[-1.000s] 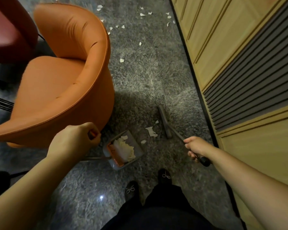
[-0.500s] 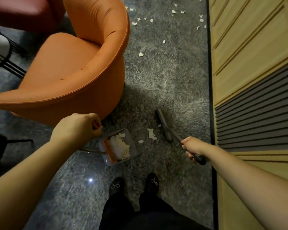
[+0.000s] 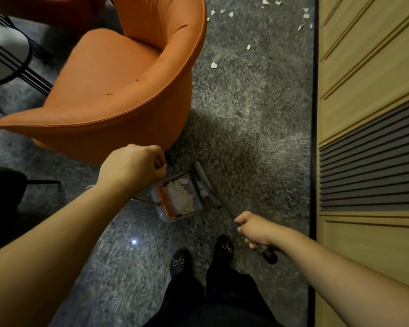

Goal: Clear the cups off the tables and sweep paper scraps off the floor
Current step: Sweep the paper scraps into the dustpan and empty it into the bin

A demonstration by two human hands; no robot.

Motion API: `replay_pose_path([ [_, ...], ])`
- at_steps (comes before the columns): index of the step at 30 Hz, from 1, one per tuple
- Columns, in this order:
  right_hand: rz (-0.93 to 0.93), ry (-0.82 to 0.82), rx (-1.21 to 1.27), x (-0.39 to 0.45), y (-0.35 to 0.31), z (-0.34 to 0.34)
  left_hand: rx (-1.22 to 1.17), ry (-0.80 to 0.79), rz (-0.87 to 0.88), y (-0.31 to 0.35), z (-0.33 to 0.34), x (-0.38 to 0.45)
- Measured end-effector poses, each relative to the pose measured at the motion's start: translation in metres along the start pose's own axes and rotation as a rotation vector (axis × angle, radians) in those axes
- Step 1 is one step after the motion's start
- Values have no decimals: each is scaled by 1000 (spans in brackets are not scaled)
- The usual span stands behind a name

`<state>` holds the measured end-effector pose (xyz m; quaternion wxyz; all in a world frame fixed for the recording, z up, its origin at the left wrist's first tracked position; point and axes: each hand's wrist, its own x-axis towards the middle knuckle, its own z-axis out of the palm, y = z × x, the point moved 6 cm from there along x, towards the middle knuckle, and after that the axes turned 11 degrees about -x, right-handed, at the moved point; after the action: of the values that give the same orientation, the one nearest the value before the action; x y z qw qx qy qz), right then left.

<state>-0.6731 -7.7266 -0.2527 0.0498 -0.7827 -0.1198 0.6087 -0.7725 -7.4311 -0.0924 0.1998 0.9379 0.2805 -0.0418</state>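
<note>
A: Since the earlier frame the broom head (image 3: pixel 204 182) was drawn across the carpet (image 3: pixel 243 109) to the mouth of the dustpan (image 3: pixel 175 201); the loose scraps seen between the two were pushed to the lip, and the view was shifted toward the orange chair (image 3: pixel 118 90).

B: Grip state?

A: The left hand (image 3: pixel 134 165) was curled tight round the top of the dustpan's upright handle. The right hand (image 3: pixel 253 228) was wrapped round the broom handle (image 3: pixel 267 254), with the black end left sticking out below the fist.

B: Step in hand?

A: Floor sweeping, judged mid-way. A pile of paper scraps (image 3: pixel 181 198) was already held in the pan, which was set on the carpet just beside the chair base. A few bits were seen at the lip, against the bristles.

B: Remaining?

A: More scattered scraps (image 3: pixel 214 64) were left well apart, further up the carpet along the wall panel (image 3: pixel 364 90). No cups or tables were clearly seen.

B: Next move?

A: Likely a short finishing stroke to get the lip bits over the edge, with the pan held flat. Then pan and broom would need to be carried up to the far scraps.
</note>
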Motion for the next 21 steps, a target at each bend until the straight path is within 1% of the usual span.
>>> replay_pose_path([
  [4,-49,-74,1,-15,-19,36,-22,-14,9,-1,-1,-3],
  [7,-61,-92,28,-26,-26,50,-48,-6,2,-6,-4,-7],
  [14,-45,-30,118,-61,-27,57,-71,-15,2,-8,-4,-32],
  [21,-39,55,238,-101,-25,46,-120,11,11,-8,-12,-62],
])
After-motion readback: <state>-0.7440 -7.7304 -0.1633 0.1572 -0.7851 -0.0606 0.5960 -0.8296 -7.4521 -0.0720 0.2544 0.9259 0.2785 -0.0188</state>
